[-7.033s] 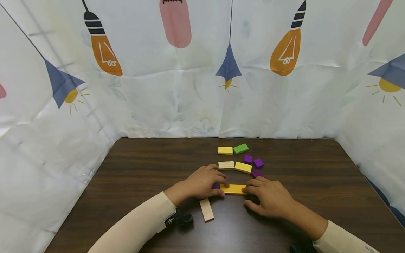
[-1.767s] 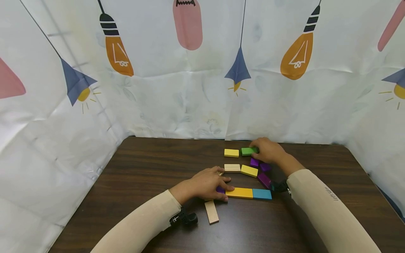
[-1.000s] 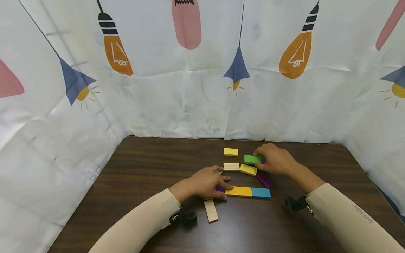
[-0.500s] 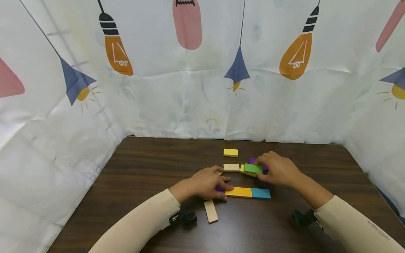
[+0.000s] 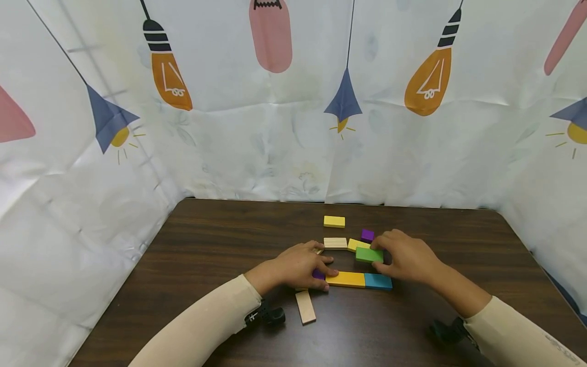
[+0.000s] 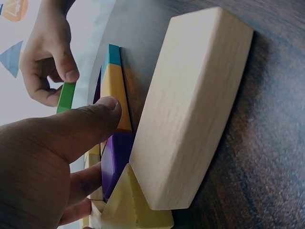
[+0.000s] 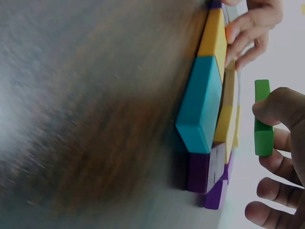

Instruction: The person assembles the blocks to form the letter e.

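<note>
My right hand [image 5: 408, 257] pinches a green wooden block [image 5: 369, 255] between thumb and fingers; the right wrist view shows it held up off the table. In the head view the green block overlaps a yellow block [image 5: 356, 245]. My left hand [image 5: 293, 267] rests at the left end of a row, its fingertips touching an orange-yellow block [image 5: 347, 279]. That row runs from a purple block [image 6: 116, 157] through the orange-yellow one to a blue block [image 5: 378, 281]. A pale wood block [image 5: 305, 307] angles toward me below the left hand, a yellow piece [image 6: 136, 205] at its end.
Behind the row lies a second pale block [image 5: 335, 243], end to end with the yellow one. A purple block [image 5: 367, 235] sits near the right fingers; more purple blocks [image 7: 198, 171] stand past the blue end. Farther back is another yellow block [image 5: 334, 221].
My right hand has picked the green block up from the back of the table and brought it toward me, over the yellow block. A blue block has joined the row. The left hand stays put.
</note>
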Motion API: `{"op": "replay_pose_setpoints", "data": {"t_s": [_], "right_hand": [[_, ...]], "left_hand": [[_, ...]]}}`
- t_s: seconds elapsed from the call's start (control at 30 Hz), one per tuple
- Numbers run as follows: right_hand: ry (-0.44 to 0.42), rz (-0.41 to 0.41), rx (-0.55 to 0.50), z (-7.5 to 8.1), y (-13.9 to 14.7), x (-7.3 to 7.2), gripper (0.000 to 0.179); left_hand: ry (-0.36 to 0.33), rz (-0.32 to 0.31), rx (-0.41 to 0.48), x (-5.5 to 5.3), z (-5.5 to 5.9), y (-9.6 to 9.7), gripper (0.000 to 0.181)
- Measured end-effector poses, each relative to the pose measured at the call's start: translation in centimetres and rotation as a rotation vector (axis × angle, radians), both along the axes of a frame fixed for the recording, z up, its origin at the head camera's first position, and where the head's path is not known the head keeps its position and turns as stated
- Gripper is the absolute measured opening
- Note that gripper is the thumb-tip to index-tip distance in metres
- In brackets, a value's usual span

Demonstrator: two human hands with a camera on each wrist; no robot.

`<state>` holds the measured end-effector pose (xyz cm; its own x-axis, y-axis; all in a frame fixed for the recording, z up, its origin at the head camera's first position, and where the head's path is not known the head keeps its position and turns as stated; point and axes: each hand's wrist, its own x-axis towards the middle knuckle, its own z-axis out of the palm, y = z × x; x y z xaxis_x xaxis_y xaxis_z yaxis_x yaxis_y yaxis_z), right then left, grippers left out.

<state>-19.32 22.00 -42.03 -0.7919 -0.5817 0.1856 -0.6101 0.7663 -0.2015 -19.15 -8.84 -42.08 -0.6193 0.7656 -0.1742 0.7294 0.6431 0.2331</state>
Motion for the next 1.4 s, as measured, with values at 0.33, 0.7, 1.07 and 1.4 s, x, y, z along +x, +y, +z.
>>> {"op": "replay_pose_setpoints", "data": {"t_s": [0.33,0.7,1.07,1.4], "right_hand": [[0.005,0.052,-0.030,-0.2,-0.7,1.9,0.032],[-0.001,0.075,-0.055,-0.7,-1.5,3.5,0.030],[-0.036,0.084,-0.062,-0.8,-2.5,5.1,0.029],[-0.029,0.109,-0.055,-1.1,-3.3,6.3,0.031]], "left_hand": [[0.000,-0.003,0.000,0.0,0.0,0.0,0.043],[0.004,-0.006,-0.008,-0.2,0.1,-0.1,0.043],[0.014,-0.010,-0.005,-0.3,-0.2,-0.1,0.042],[0.015,-0.009,-0.007,-0.3,-0.2,-0.1,0.042]]}}
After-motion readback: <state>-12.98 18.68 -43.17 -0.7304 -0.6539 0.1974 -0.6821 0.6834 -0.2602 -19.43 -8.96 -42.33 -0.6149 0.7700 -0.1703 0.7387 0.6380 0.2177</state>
